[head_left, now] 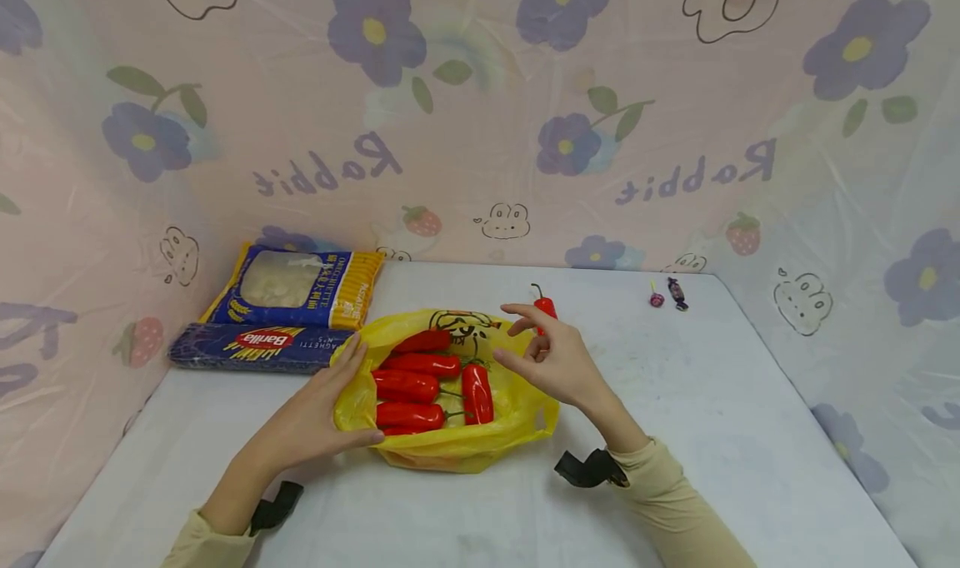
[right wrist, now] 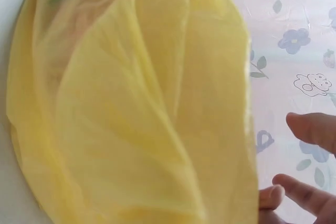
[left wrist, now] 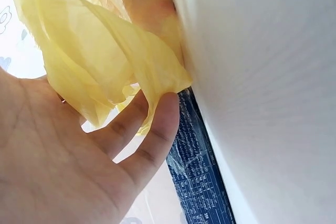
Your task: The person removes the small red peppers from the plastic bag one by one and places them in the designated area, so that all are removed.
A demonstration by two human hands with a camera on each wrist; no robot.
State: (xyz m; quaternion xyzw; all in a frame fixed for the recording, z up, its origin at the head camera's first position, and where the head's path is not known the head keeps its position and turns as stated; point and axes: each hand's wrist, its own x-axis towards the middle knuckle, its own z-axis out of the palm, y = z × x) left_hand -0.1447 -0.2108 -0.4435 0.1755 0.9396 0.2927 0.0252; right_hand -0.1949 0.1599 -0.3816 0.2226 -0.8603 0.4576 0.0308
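Observation:
A yellow plastic bag (head_left: 517, 401) stands with its mouth wide, and several glossy red chili peppers (head_left: 411, 416) lie inside. My left hand (head_left: 307, 422) touches the bag's left side, thumb and fingers spread along the rim. In the left wrist view, yellow plastic drapes over its fingers (left wrist: 157, 124). Above the bag's right side hovers my right hand (head_left: 558, 360), fingers loosely bent with nothing between them. Another red chili pepper (head_left: 545, 305) lies on the table just behind that hand, partly hidden by it. The bag's side fills most of the right wrist view.
Left of the bag lies a dark blue spaghetti pack (head_left: 255, 348), with a blue and yellow orecchiette bag (head_left: 300, 289) behind it. A lollipop (head_left: 656, 299) and a dark wrapped candy (head_left: 677, 294) are at the back right. Patterned sheeting (head_left: 480, 135) encloses the white table.

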